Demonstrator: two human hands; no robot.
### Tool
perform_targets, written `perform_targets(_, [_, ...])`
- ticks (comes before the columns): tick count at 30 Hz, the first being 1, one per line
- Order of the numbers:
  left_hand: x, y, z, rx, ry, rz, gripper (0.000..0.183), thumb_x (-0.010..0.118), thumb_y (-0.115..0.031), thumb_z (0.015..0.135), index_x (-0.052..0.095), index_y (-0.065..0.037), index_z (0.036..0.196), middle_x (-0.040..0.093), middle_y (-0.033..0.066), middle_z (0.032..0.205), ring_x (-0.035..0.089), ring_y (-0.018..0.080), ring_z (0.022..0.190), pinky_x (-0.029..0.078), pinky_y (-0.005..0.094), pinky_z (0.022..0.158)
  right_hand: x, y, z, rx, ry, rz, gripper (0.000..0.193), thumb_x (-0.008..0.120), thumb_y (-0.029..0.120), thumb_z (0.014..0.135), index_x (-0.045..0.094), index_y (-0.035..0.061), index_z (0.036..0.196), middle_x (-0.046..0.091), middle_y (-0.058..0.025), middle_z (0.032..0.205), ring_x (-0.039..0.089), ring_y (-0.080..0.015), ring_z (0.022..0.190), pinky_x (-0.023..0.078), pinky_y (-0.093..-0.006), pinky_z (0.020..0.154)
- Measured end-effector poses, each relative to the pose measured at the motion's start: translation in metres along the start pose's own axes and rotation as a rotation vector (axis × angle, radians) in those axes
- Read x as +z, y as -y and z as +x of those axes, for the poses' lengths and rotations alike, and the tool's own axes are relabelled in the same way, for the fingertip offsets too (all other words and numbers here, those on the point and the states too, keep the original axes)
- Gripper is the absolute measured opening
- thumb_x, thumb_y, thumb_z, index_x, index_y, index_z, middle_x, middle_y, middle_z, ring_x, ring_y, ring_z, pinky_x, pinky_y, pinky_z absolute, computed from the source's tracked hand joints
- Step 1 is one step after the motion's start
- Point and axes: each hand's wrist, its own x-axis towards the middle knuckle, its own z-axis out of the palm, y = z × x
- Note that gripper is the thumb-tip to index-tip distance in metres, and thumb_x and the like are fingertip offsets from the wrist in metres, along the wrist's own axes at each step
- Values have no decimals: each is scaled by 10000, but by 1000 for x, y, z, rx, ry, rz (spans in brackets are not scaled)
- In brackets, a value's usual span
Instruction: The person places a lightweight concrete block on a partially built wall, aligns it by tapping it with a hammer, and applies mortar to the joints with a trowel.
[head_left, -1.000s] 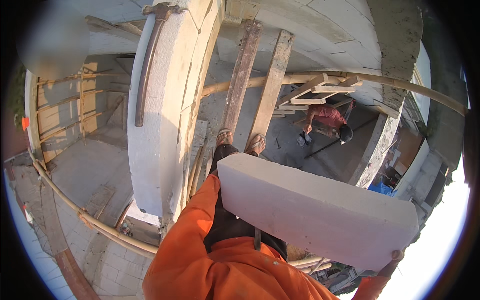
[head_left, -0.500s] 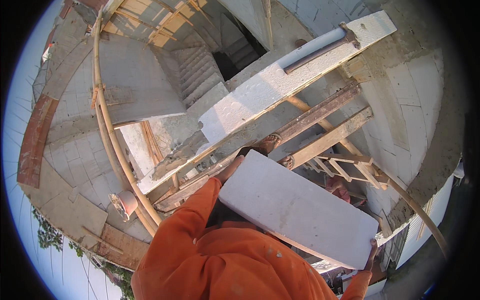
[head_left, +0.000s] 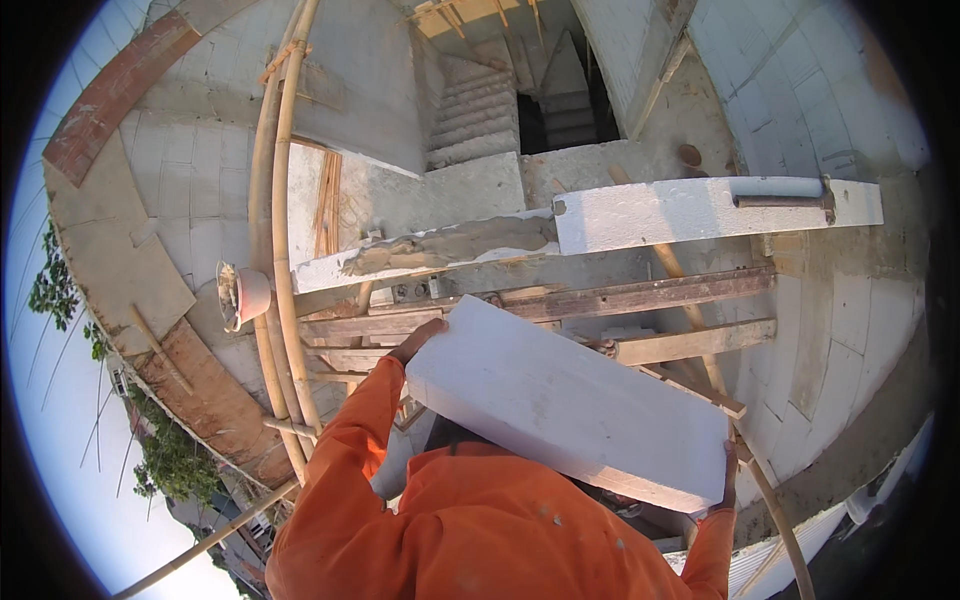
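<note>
Both hands grasp white aerated concrete block (head_left: 565,405) by its ends: left hand (head_left: 415,340), right hand (head_left: 730,470). Block held at chest, above wooden planks (head_left: 640,298). Mortar bed (head_left: 450,245) spread on wall top (head_left: 320,272); block not yet laid.

The location is a building site, viewed from a raised working level at the top of an unfinished wall (head_left: 700,210) built of white blocks. A bed of wet grey mortar (head_left: 450,245) lies on the wall top to the left of the last laid block, rough timber scaffold planks (head_left: 640,297) run just below the wall, and bamboo poles (head_left: 275,250) stand upright at its left end. Beyond the wall, a bare concrete staircase (head_left: 480,110) descends into the unplastered interior, and surrounding walls show exposed blockwork joints.
</note>
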Motion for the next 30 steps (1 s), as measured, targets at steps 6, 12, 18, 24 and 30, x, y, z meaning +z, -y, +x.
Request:
perform_targets(6, [-132,21,-1,21,-135,-241,509,636,-424,827,595,-53,1173,628,121,1023,598,234,873,484,389,768,88,-9,68,54,85,-93,549,550,473,906,566,44,1247,628,-113,1139,616,-267,1007,515,-385,867])
perform_targets(12, [-278,55,0,123,-216,-441,478,607,-370,818,599,-25,1150,635,150,1020,610,274,859,499,403,808,233,-14,115,170,129,-109,558,601,400,823,559,13,1223,636,-153,1054,628,-312,934,525,-429,831])
perform_targets(18, [-369,88,17,239,-251,-608,438,572,-367,847,626,4,1074,668,128,946,636,257,812,511,367,770,359,-7,129,195,171,-117,563,635,373,767,570,24,1203,641,-153,1048,628,-331,928,530,-463,841])
perform_targets(24, [-392,96,15,253,-194,-784,411,561,-353,849,633,-3,1052,674,124,942,642,260,815,518,378,778,417,1,95,70,270,-197,399,597,352,835,583,77,1123,619,-97,1065,619,-293,964,514,-411,869])
perform_targets(30, [-417,113,27,260,-177,-776,422,564,-332,828,618,7,1072,659,124,928,641,279,819,526,390,790,449,2,87,-31,243,-312,518,644,388,793,574,70,1196,620,-111,1087,617,-301,1000,501,-448,891])
